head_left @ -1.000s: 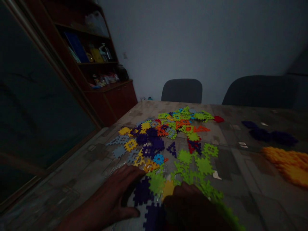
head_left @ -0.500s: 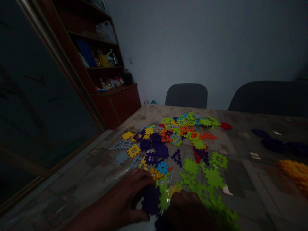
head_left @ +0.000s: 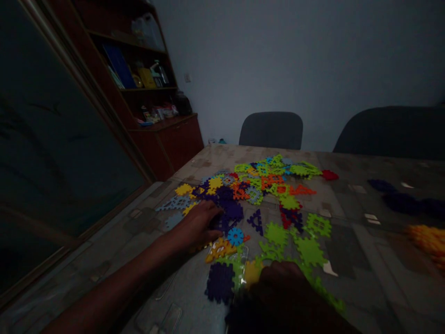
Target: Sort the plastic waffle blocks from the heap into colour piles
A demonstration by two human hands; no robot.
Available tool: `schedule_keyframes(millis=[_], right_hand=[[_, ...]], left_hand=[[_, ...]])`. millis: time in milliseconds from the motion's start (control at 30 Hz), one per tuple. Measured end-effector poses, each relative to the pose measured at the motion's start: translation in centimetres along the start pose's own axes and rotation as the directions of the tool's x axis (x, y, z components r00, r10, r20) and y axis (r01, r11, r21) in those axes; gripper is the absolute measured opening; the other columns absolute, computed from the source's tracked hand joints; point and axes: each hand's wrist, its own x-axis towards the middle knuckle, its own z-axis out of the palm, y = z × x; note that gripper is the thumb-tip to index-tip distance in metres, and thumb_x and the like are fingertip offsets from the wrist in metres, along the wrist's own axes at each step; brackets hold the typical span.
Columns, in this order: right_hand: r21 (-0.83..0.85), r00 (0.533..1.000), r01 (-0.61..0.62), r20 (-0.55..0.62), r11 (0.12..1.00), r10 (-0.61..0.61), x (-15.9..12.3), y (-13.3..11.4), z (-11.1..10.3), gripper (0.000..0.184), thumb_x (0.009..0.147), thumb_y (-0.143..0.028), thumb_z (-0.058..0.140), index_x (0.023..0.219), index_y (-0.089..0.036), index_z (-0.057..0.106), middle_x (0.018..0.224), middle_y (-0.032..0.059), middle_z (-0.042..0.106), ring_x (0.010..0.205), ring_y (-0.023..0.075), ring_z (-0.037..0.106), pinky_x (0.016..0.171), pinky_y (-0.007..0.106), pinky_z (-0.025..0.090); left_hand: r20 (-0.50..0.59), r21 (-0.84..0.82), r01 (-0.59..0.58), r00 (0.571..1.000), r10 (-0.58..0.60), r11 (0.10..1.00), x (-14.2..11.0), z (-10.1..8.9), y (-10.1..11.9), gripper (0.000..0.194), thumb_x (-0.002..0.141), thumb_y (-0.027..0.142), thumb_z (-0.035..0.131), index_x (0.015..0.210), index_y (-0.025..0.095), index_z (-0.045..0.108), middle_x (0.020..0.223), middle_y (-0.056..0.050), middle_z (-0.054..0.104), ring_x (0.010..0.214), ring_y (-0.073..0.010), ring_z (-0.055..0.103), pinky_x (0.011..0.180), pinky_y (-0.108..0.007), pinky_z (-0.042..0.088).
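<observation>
My left hand (head_left: 201, 221) reaches over the pile with thumb and fingers apart. Its fingertips are at a group of dark purple toothed plastic building pieces (head_left: 232, 209); nothing shows in its grasp. A blue round piece (head_left: 235, 236) and a yellow piece (head_left: 221, 249) lie just nearer than its thumb. My right hand (head_left: 283, 280), very dark, is curled low at the front; what its fingers hold is lost in shadow. To its left, a purple square piece (head_left: 220, 282) lies flat beside a yellow piece (head_left: 253, 272) and green pieces (head_left: 237, 268).
Green pieces (head_left: 311, 251) spread to the right, with orange (head_left: 272, 180) and red ones (head_left: 329, 175) farther back. Purple pieces (head_left: 399, 202) and an orange heap (head_left: 429, 239) lie at the table's right. Grey chairs (head_left: 271, 130) and a shelf cabinet (head_left: 167, 144) stand behind.
My left hand has left the purple square piece at the front and moved forward to the purple pieces in the pile. My right hand stays curled near the front. The view has tilted slightly down.
</observation>
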Motion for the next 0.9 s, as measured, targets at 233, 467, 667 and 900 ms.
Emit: schedule_keyframes(millis=[233,467,667,900], right_hand=[[-0.019,0.997,-0.071,-0.045,0.997,0.070,1.1,1.6,-1.5,0.022,0.086,-0.034,0.071,0.104,-0.022,0.068,0.098,0.0054,0.070,0.096,0.0265,0.064,0.085,0.045,0.049],[-0.024,0.990,-0.107,-0.095,0.994,0.104,1.3,3.5,-1.7,0.019,0.085,-0.022,0.060,0.102,-0.023,0.066,0.088,0.0052,0.070,0.084,0.0233,0.063,0.075,0.037,0.043],[0.083,0.964,-0.240,-0.102,0.967,0.248,2.8,5.0,-2.3,0.018,0.083,-0.013,0.057,0.096,-0.021,0.066,0.093,0.0071,0.070,0.088,0.0228,0.063,0.076,0.034,0.046],[0.009,0.957,-0.188,-0.224,0.982,0.185,7.4,6.3,-2.5,0.033,0.086,-0.010,0.058,0.119,-0.016,0.062,0.122,0.0133,0.063,0.115,0.0264,0.056,0.099,0.040,0.042]], left_hand=[[-0.090,-0.167,-0.021,0.996,0.006,0.986,-1.8,-0.3,1.0,0.043,0.087,0.025,0.065,0.126,0.022,0.047,0.113,-0.007,0.057,0.099,-0.0254,0.056,0.084,-0.034,0.044],[-0.136,-0.357,-0.197,0.978,0.158,0.913,-1.9,-1.1,1.7,0.020,0.097,0.030,0.045,0.094,0.019,0.062,0.095,-0.007,0.063,0.090,-0.0207,0.059,0.081,-0.032,0.044],[-0.061,-0.487,-0.217,0.975,0.215,0.846,-2.4,-0.6,2.3,0.027,0.098,0.030,0.046,0.082,0.021,0.066,0.121,-0.007,0.060,0.108,-0.0225,0.057,0.094,-0.035,0.044],[-0.048,-0.546,-0.133,0.991,0.128,0.827,-2.6,0.5,0.9,0.027,0.091,0.026,0.046,0.077,0.018,0.067,0.096,-0.008,0.066,0.082,-0.0201,0.061,0.073,-0.028,0.044]])
